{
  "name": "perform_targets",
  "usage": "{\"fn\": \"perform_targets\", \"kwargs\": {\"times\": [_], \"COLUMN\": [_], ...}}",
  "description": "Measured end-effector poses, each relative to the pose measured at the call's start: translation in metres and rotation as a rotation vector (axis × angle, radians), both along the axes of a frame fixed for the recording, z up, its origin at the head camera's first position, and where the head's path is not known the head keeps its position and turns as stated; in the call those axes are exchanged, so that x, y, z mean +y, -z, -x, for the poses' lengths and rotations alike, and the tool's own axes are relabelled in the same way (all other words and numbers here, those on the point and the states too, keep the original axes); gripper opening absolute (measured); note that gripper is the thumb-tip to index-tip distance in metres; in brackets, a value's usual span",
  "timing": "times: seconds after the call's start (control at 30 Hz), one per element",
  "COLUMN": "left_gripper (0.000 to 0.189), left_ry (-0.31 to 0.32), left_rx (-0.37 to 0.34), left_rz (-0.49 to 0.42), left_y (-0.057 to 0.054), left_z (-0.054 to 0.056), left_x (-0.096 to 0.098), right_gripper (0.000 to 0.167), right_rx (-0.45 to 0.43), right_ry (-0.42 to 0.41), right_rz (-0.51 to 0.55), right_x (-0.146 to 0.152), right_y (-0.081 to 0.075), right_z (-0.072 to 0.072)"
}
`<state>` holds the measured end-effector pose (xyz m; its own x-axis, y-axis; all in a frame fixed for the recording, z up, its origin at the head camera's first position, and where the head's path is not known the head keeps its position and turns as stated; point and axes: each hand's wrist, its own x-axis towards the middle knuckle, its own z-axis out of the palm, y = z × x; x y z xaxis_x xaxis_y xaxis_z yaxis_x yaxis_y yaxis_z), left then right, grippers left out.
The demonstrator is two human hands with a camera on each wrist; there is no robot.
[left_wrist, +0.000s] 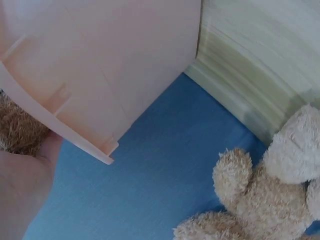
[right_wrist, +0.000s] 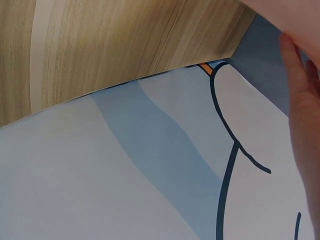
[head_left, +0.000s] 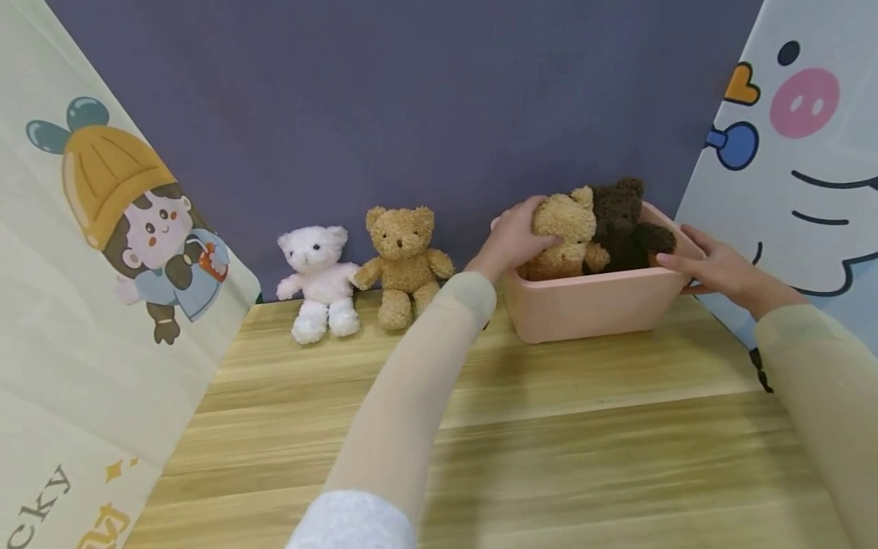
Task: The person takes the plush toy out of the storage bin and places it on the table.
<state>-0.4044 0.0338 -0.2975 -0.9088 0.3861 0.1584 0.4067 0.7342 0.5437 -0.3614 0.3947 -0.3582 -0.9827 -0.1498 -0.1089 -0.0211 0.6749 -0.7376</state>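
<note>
Left sleeve [head_left: 398, 389] is nearest, bottom centre of the frame, reaching toward upper right. From the left: white bear [head_left: 322, 282], then brown bear [head_left: 403, 259], sitting side by side before the wall [head_left: 411, 114]. Left hand [head_left: 516, 238], right of centre, is clamped on the head of tan bear [head_left: 568, 217], thumb in front; that bear sits in the left part of the bin [head_left: 590, 306]. Looks light, soft, squashy, fuzzy enough not to slip, hard to break; head or belly should hold well. Dark bear [head_left: 616, 210] is just beside it. Bin likely stiff, smooth plastic, may slide; rim seems best to hold. Right hand [head_left: 720, 265] grips its right end, thumb at front rim. Edges: wall close behind, panel [head_left: 809, 206] near right hand. Room seems to be above the rim and toward lower right, over the wood [head_left: 583, 442].
</note>
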Motion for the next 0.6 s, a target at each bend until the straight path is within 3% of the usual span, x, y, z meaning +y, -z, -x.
{"fn": "perform_targets", "kwargs": {"times": [0.37,0.6], "left_gripper": [0.075,0.073], "left_ry": [-0.011,-0.014], "left_rx": [0.012,0.005], "left_rz": [-0.168,-0.25], "left_y": [0.008,0.005], "left_z": [-0.008,-0.01], "left_x": [-0.007,-0.012], "right_gripper": [0.106,0.108], "right_rx": [-0.007,-0.004], "right_ry": [-0.001,0.004], "right_rz": [0.002,-0.006], "right_x": [0.0,0.0], "right_y": [-0.002,-0.001], "right_z": [0.0,0.001]}}
